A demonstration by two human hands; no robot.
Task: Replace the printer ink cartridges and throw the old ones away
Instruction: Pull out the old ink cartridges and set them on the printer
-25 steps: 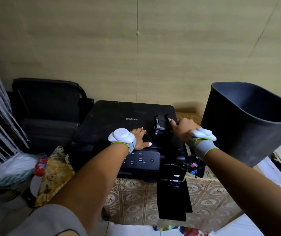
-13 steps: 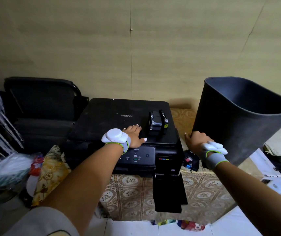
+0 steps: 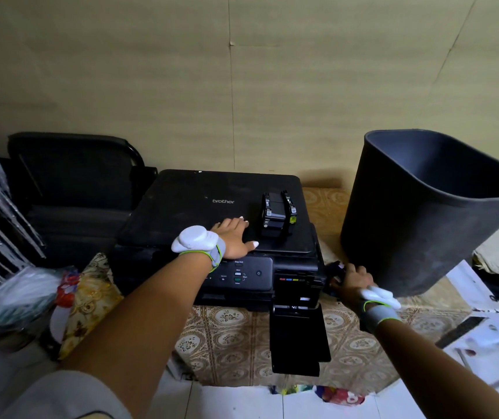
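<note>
A black Brother printer sits on a patterned cloth. Two black ink cartridges stand upright on its lid, at the right. My left hand lies flat on the lid just left of them, fingers spread and holding nothing. My right hand is low at the printer's right front corner. Its fingers curl around the dark open cartridge cover; whatever lies behind the cover is hidden. A tall dark waste bin stands right of that hand, almost touching it.
The printer's paper tray sticks out over the cloth's front edge. A black chair stands left of the printer, with a patterned cushion and plastic bag below. Loose papers lie at the right.
My right hand left the cartridges on the lid and dropped to the cover at the printer's right front corner. My left hand stayed flat on the lid. The view shifted slightly.
</note>
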